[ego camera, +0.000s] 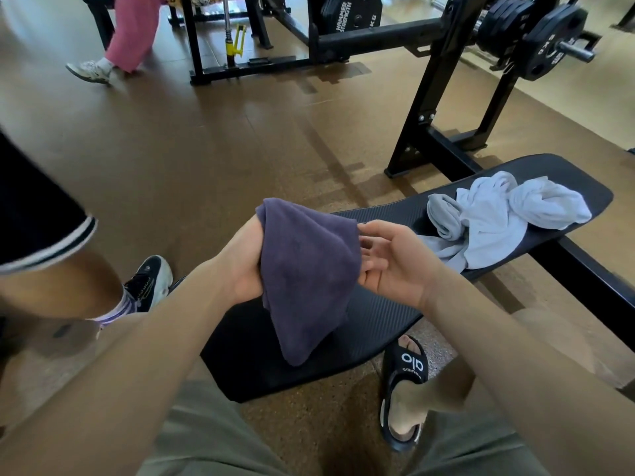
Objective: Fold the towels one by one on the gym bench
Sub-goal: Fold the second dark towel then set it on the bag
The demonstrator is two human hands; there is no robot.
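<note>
A dark purple towel [305, 269] hangs doubled over above the near end of the black gym bench [378, 324]. My left hand [244, 266] grips its left edge. My right hand [391, 259] is at the towel's right edge, palm up with fingers spread, touching the cloth but not closed on it. Farther along the bench lie a crumpled white towel [515, 211] and a crumpled grey towel [443, 218], bunched together.
A black rack upright [436, 97] with weight plates [546, 42] stands behind the bench. A second person's leg and sneaker [147, 280] are close at my left. Another person's legs in pink trousers [130, 32] are far back. My sandaled foot [405, 389] rests under the bench.
</note>
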